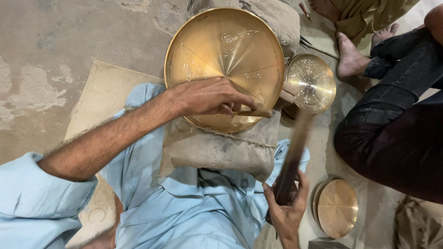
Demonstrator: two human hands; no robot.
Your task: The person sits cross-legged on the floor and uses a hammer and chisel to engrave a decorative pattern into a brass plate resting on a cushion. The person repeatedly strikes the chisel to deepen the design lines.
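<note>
Gripping a dark mallet [293, 157], the right hand [287, 210] is closed round its handle near the lap. Ahead, the left hand [210, 97] pinches a chisel [254, 113] against a large brass tray [224, 64] resting on a sandbag [221, 147]. Beyond, smaller engraved plates [314, 83] lie beside a seated person's bare feet [348, 57].

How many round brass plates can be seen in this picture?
3: a large plate on the sack, a small engraved plate at its right, a plain plate lower right. Stacks may hide more.
</note>
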